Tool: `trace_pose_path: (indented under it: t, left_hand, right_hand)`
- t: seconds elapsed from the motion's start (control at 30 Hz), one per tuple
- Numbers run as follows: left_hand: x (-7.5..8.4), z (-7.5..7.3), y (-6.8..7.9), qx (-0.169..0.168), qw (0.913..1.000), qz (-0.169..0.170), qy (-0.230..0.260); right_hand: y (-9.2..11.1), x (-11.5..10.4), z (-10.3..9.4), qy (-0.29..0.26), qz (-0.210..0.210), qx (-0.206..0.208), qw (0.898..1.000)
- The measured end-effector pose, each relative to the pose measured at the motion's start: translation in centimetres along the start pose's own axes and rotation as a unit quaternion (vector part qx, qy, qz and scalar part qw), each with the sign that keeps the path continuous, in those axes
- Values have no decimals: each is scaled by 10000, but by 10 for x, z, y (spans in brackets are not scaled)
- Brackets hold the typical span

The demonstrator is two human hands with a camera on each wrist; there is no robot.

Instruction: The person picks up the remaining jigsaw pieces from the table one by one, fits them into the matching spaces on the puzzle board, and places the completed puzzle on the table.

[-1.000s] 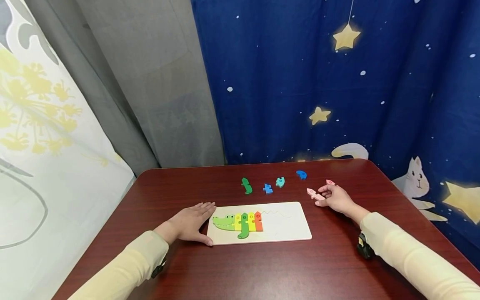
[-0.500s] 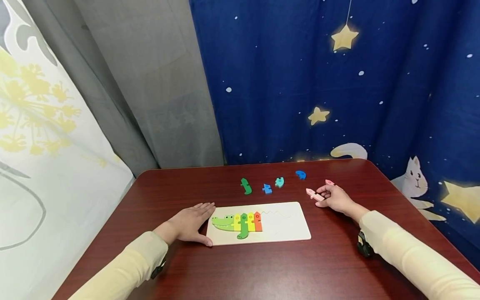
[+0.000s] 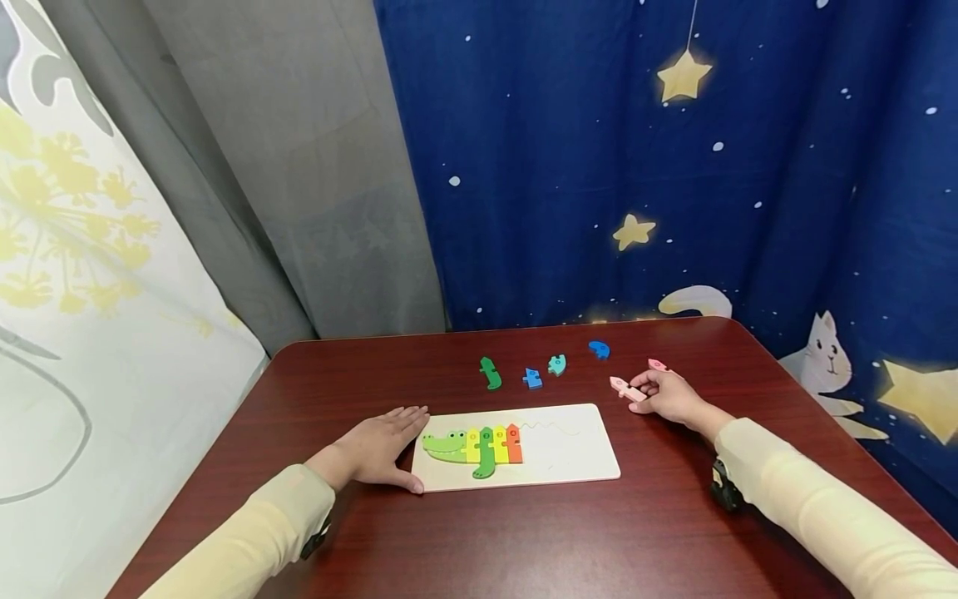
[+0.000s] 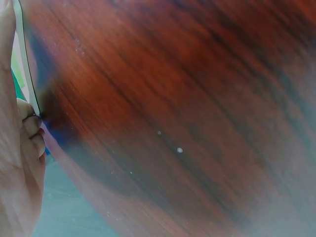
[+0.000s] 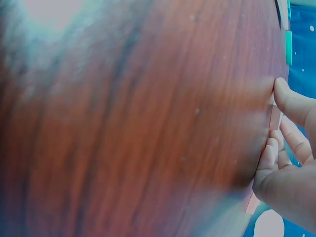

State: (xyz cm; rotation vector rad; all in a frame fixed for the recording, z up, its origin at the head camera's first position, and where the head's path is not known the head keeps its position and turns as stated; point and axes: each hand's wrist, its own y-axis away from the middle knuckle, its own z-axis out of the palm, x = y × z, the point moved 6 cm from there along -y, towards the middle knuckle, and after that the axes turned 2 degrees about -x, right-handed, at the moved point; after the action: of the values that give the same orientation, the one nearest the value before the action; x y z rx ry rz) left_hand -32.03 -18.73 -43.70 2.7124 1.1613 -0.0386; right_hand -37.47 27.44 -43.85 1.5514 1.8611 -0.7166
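My left hand (image 3: 377, 448) rests with straight fingers at the left edge of a pale wooden puzzle board (image 3: 572, 453); its thumb lies at the near left corner. On the board sits part of a crocodile: a green head (image 3: 445, 448), yellow pieces, a green leg piece (image 3: 485, 453) and an orange piece (image 3: 514, 445). Right of the board, my right hand (image 3: 671, 398) pinches a pale pink puzzle piece (image 3: 619, 384) between thumb and fingers, low over the table. A darker pink piece (image 3: 656, 364) lies just behind that hand, partly hidden by it.
Behind the board, several loose pieces lie on the dark red table (image 3: 479, 541): a green leg piece (image 3: 490, 373), a blue piece (image 3: 532, 378), a teal piece (image 3: 557, 364) and a blue curved piece (image 3: 599, 349). Curtains (image 3: 539, 166) hang at the table's far edge.
Both hands and all the pieces keep their places; only the head view shifts very slightly.
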Motion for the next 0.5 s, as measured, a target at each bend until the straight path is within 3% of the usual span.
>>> trace_pose_path:
  t: [0.5]
  left_hand:
    - [1,-1,1,6,10000,0,-16]
  right_hand:
    - [1,-3,0,107,-21,-113,9999]
